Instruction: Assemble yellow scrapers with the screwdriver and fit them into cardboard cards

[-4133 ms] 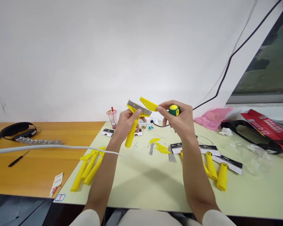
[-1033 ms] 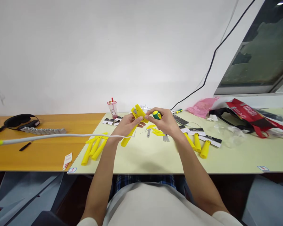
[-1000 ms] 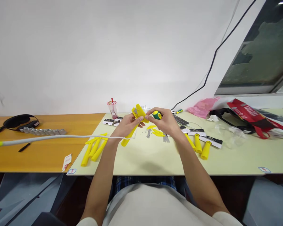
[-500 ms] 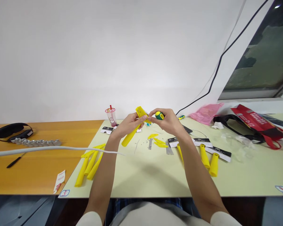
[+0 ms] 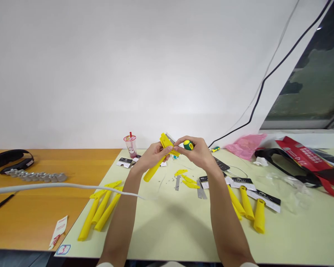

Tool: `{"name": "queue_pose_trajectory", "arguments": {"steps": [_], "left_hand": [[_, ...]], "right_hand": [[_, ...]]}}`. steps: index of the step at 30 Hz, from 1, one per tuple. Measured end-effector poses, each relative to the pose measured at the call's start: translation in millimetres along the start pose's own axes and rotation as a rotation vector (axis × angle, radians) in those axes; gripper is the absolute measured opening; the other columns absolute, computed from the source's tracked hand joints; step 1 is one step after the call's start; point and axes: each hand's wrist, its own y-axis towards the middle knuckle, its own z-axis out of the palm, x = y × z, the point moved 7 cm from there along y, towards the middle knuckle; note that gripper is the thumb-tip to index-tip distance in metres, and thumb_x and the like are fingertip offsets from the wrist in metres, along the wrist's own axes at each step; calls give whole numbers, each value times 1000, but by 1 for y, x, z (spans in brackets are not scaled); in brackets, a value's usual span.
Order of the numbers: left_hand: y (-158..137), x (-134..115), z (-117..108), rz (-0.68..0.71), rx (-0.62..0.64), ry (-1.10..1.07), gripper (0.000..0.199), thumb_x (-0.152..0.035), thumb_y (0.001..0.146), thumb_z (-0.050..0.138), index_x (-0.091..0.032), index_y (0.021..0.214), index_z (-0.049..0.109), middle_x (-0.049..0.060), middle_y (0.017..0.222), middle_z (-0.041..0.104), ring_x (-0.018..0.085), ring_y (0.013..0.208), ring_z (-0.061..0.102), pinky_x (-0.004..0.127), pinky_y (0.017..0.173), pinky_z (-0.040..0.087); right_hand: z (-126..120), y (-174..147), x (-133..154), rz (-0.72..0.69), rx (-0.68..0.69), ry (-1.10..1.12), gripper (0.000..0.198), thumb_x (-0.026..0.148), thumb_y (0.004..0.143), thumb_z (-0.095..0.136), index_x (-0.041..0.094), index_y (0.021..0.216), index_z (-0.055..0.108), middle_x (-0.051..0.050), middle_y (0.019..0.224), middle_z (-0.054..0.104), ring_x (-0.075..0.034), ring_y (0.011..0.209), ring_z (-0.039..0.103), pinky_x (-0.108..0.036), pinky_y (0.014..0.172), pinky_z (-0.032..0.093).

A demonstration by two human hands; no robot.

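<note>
My left hand is closed around a yellow plastic scraper, held tilted above the table, its handle pointing down and left. A grey metal blade shows along the scraper's head. My right hand has a stubby green and yellow screwdriver tucked in it, while its thumb and fingertips pinch at the right end of the scraper head. Whatever small piece lies between those fingertips is hidden. Below the hands lie loose yellow head pieces, grey blades and scattered tiny screws.
Yellow scrapers lie on the left of the table, yellow handles on the right beside black and white cards. A drink cup stands at the back. A white cable crosses the left foreground. A red bag lies far right.
The camera view has tilted slightly upward, so the table sits lower in the picture. Both hands keep their hold on the scraper and screwdriver; more of the blade shows now.
</note>
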Motion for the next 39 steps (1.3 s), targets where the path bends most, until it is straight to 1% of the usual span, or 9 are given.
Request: {"name": "queue_pose_trajectory", "arguments": {"steps": [5, 11, 16, 22, 30, 33, 34, 36, 39], "left_hand": [[-4, -6, -4, -10, -58, -30, 57, -70, 88, 79, -16, 99, 63, 0, 74, 61, 14, 67, 55, 28, 64, 42], [-15, -23, -5, 55, -102, -20, 52, -65, 88, 82, -17, 95, 63, 0, 73, 62, 15, 68, 57, 29, 65, 43], [-20, -30, -2, 66, -118, -20, 54, -66, 86, 84, -17, 98, 64, -1, 72, 62, 15, 67, 58, 30, 65, 44], [-22, -33, -1, 99, -112, -27, 52, -65, 88, 83, -18, 94, 63, 0, 73, 62, 15, 67, 57, 30, 64, 43], [-19, -32, 5, 114, -82, -37, 50, -63, 89, 83, -18, 96, 63, -1, 74, 61, 14, 69, 57, 30, 66, 46], [-19, -32, 7, 100, -73, -43, 52, -65, 90, 82, -17, 98, 63, 0, 76, 62, 14, 70, 58, 30, 67, 46], [-19, -32, 8, 91, -76, -43, 53, -66, 90, 81, -17, 99, 63, 0, 77, 62, 14, 70, 58, 30, 67, 46], [-19, -31, 8, 78, -82, -43, 54, -68, 90, 80, -17, 100, 64, 1, 78, 63, 15, 70, 59, 30, 67, 46], [-18, -32, 8, 74, -87, -49, 55, -68, 88, 81, -17, 99, 64, 0, 77, 63, 15, 70, 58, 30, 67, 46]], "right_hand": [[3, -1, 4, -1, -20, 54, 30, 51, 88, 83, 22, 93, 83, -1, 77, 70, -11, 55, 41, -29, 51, 33], [0, -8, 13, 5, -50, 137, 34, 56, 84, 88, 23, 92, 83, 1, 69, 66, -11, 51, 40, -29, 48, 33], [-3, -15, 23, -25, -70, 148, 37, 58, 84, 87, 22, 94, 83, -2, 78, 72, -11, 53, 43, -29, 49, 35], [-7, -18, 30, -63, -86, 150, 29, 51, 87, 87, 23, 95, 82, -4, 96, 78, -11, 57, 49, -30, 50, 36], [-11, -20, 32, -73, -115, 136, 25, 48, 90, 82, 23, 94, 83, -5, 95, 79, -13, 59, 52, -30, 50, 37], [-11, -21, 33, -80, -108, 132, 25, 49, 90, 83, 24, 94, 82, -5, 97, 79, -12, 57, 50, -30, 49, 37], [-11, -20, 32, -78, -106, 136, 26, 50, 89, 83, 24, 94, 82, -4, 96, 78, -11, 56, 48, -30, 49, 37], [-10, -19, 30, -57, -103, 152, 30, 53, 87, 86, 24, 94, 82, -3, 85, 75, -11, 52, 45, -30, 47, 36], [-9, -17, 25, -16, -101, 176, 34, 57, 83, 89, 24, 92, 81, 2, 63, 60, -11, 46, 42, -30, 44, 33]]}}
